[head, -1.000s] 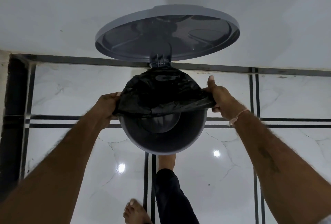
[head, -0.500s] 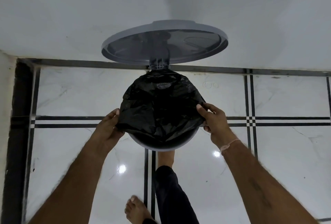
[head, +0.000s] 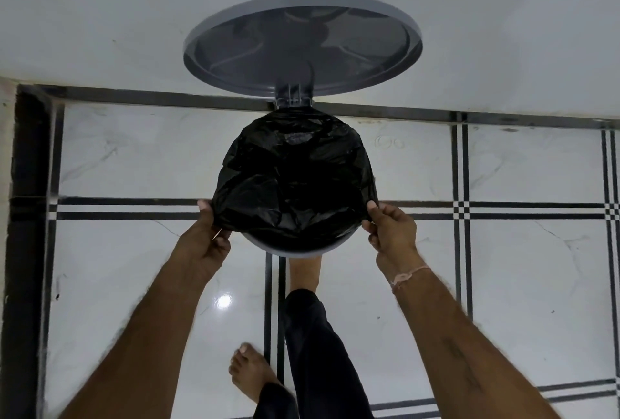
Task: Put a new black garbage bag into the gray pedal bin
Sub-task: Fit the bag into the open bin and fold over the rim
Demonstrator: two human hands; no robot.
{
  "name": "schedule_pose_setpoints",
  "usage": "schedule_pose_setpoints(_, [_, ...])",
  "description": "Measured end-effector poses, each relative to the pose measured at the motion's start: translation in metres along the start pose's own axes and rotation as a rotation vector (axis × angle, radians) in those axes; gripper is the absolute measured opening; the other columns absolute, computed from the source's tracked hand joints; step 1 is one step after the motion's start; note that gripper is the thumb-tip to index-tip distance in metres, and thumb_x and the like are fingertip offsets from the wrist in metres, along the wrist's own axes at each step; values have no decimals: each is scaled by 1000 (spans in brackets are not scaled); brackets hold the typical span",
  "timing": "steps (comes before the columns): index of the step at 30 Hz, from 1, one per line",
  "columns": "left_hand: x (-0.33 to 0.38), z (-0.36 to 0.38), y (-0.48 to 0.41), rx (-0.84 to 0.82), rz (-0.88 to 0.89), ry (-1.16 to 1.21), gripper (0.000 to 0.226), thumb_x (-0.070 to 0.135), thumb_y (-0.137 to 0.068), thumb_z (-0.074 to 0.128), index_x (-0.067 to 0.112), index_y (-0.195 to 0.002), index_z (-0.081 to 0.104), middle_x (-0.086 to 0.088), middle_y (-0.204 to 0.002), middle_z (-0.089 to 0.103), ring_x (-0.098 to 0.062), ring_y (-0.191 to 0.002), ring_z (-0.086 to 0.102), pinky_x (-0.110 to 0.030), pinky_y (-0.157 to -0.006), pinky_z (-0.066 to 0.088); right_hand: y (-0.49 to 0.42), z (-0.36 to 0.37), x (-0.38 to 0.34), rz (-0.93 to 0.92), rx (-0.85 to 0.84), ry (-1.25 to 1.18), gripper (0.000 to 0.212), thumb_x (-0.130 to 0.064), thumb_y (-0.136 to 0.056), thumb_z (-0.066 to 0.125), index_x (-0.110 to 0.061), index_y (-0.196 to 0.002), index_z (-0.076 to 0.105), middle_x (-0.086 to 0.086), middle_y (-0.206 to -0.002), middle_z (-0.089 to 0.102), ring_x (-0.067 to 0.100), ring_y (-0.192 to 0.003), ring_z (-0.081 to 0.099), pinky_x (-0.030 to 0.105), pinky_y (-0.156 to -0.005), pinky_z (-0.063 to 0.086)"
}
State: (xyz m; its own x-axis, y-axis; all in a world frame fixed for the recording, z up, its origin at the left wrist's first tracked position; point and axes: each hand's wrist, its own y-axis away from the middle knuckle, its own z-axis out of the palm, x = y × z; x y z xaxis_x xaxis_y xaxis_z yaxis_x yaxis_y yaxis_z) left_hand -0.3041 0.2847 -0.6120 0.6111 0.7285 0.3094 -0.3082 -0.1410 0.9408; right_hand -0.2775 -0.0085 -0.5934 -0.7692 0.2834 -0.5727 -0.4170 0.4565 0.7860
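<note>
Now L hand [head: 204,244], R hand [head: 392,234] pinch bag [head: 295,183], seemingly flat across bin [head: 292,252] mouth.

Both arms [head: 141,334] are bare and hairy all the way down to the left hand [head: 204,241] and the right hand [head: 392,234]. A thin, pale thread bracelet [head: 411,275] circles the right wrist, and a faint dark mark [head: 469,378] runs along that forearm. Loose black trousers [head: 318,345] cover the legs, and the feet [head: 250,371] are bare.

Arms outstretched, left hand [head: 204,243] and right hand [head: 393,234] pinching
</note>
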Motion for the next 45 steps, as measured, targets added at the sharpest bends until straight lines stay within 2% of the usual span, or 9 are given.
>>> schedule_pose_setpoints(7, [-13,-11,10,-180,-5,171,23,26,-87,68,20,-109,71,9,-105,75,-1,-82,71,-10,-56,51,4,7,8,-26,43,-40,23,12,-100,46,-8,-100,58,12,-88,61,16,-65,61,19,-52,57])
schedule_pose_setpoints(10, [-18,-13,14,-151,-14,185,24,25,-85,70,18,-108,71,6,-110,73,-5,-91,67,-12,-56,52,7,12,13,-64,43,-46,7,-6,-96,70,-7,-94,64,7,-84,65,15,-74,62,20,-61,56])
schedule_pose_setpoints(13, [-22,-8,17,-59,-34,160,25,36,-90,68,17,-106,69,4,-107,73,-9,-89,66,-14,-50,52,9,18,16,-71,70,-34,40,-8,-83,85,-4,-112,57,4,-97,66,15,-81,64,27,-75,57])
schedule_pose_setpoints(18, [-30,-5,25,-76,-62,172,18,27,-92,71,15,-105,72,3,-101,74,-7,-82,65,-15,-56,54,13,20,25,7,152,28,26,-3,-85,81,-5,-105,65,11,-90,68,19,-61,58,27,-52,47])
schedule_pose_setpoints(21, [-39,-7,30,-86,-83,170,9,21,-94,70,15,-100,71,2,-92,75,-9,-83,64,-17,-54,54,20,19,33,2,191,48,14,-4,-87,79,-5,-88,65,10,-83,67,19,-60,60,24,-53,52])
schedule_pose_setpoints(27, [-56,-1,36,-58,-102,235,8,21,-99,64,15,-99,69,2,-89,75,-8,-80,61,-16,-52,53,41,18,40,92,133,-168,9,7,-93,70,-1,-91,66,12,-88,71,21,-75,69,19,-56,59])
schedule_pose_setpoints(34, [-69,9,39,-5,-151,300,17,14,-105,54,12,-93,66,0,-79,74,-13,-82,60,-19,-50,55,49,13,47,238,118,-151,14,-11,-100,67,-12,-87,63,2,-73,63,9,-52,53,17,-37,33])
schedule_pose_setpoints(37, [-73,11,34,17,-153,331,18,9,-106,52,12,-94,64,-1,-94,67,-14,-84,59,-18,-52,56,46,10,49,278,116,-205,9,-10,-104,60,-11,-96,62,4,-77,66,3,-41,59,15,-35,37])
schedule_pose_setpoints(45, [-75,17,18,15,-186,360,25,4,-108,44,11,-95,64,-4,-99,66,-14,-81,59,-16,-47,53,43,19,55,468,31,-506,24,-18,-106,57,-2,-89,65,8,-65,69,14,-60,58,18,-42,54])
